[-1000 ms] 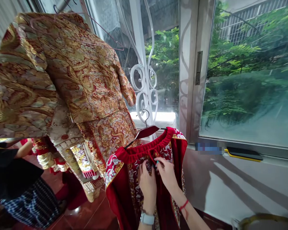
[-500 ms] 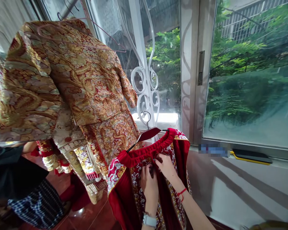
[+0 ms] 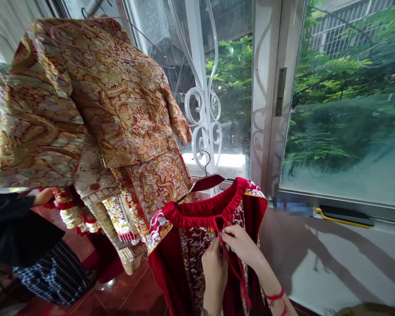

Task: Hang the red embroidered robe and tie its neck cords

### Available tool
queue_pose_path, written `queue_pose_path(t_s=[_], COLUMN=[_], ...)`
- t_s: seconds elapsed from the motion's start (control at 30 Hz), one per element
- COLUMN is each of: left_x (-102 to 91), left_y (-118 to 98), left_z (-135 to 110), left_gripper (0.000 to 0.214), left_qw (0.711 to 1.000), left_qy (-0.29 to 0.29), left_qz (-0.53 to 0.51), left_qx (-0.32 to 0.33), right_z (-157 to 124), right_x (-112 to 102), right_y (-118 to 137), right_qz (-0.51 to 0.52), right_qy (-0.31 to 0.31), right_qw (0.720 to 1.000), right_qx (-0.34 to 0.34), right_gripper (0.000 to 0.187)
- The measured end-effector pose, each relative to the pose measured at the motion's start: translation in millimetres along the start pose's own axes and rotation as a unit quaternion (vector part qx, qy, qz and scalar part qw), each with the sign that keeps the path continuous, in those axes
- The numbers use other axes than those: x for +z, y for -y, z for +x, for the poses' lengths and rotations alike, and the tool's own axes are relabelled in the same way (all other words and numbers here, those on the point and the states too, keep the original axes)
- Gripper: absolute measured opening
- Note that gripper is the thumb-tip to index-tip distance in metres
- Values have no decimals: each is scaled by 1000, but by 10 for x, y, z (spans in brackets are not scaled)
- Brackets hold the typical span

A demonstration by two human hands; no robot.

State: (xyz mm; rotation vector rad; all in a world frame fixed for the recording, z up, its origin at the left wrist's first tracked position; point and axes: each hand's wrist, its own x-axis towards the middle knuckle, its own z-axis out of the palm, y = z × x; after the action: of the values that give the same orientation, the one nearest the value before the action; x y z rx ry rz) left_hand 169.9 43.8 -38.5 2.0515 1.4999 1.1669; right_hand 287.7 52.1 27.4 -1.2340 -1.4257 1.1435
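A red velvet skirt (image 3: 171, 267) with silver and gold embroidery hangs from a dark red hanger (image 3: 206, 181) in front of the window. Its gathered waistband (image 3: 213, 206) has a thin red drawstring (image 3: 233, 267) hanging down. My left hand (image 3: 213, 270) and my right hand (image 3: 242, 245) meet just under the waistband, both with fingers pinched closed on the drawstring. A red cord is tied round my right wrist.
A gold brocade jacket and skirt (image 3: 112, 109) hang on a rail at upper left. White scrolled window bars (image 3: 206, 114) and a window frame stand behind. A person in dark clothes (image 3: 23, 237) is at lower left. A black and yellow object (image 3: 345, 216) lies on the sill.
My hands have dropped a little below the waistband and drawn the red drawstring out, so it now hangs down. The view has shifted slightly.
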Motion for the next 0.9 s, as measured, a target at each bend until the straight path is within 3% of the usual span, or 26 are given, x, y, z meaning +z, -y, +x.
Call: queue_pose_path(t_s=[0.1, 0.17, 0.23, 0.3, 0.4, 0.47, 0.53, 0.6, 0.73, 0.9], left_x=[-47, -103, -166, -219, -270, -291, -311, -330, -323, -284], left_y=[31, 65, 91, 92, 29, -40, -103, -143, -161, -181], left_z=[-48, -88, -138, -183, -167, -62, 118, 339, 696, 754], left_gripper=[31, 26, 27, 30, 40, 44, 47, 44, 26, 14], left_qw=[998, 996, 993, 981, 946, 930, 929, 937, 952, 944], left_qy=[-33, -33, -29, -21, -14, -3, 22, 12, -85, -135], left_qz=[-53, -81, -113, -176, -306, -355, -358, -329, -257, -270], left_qx=[-7, -11, -37, -75, -108, -94, -93, -117, -145, -135], right_z=[-13, -46, -100, -146, -135, -75, -6, 48, 155, 361], right_x=[98, 135, 132, 103, 80, 92, 97, 74, 35, 179], right_y=[88, 136, 147, 114, 9, -73, -152, -219, -268, -135], right_qz=[107, 124, 77, -13, -121, -133, -103, -46, -31, -80], right_qy=[11, 13, -5, -73, -192, -177, -106, -76, -151, -176], right_qw=[993, 991, 997, 996, 964, 961, 974, 984, 982, 971], right_qx=[46, 57, 15, -56, -137, -163, -172, -153, -112, -137], right_gripper=[26, 28, 32, 30, 18, 13, 12, 14, 26, 19])
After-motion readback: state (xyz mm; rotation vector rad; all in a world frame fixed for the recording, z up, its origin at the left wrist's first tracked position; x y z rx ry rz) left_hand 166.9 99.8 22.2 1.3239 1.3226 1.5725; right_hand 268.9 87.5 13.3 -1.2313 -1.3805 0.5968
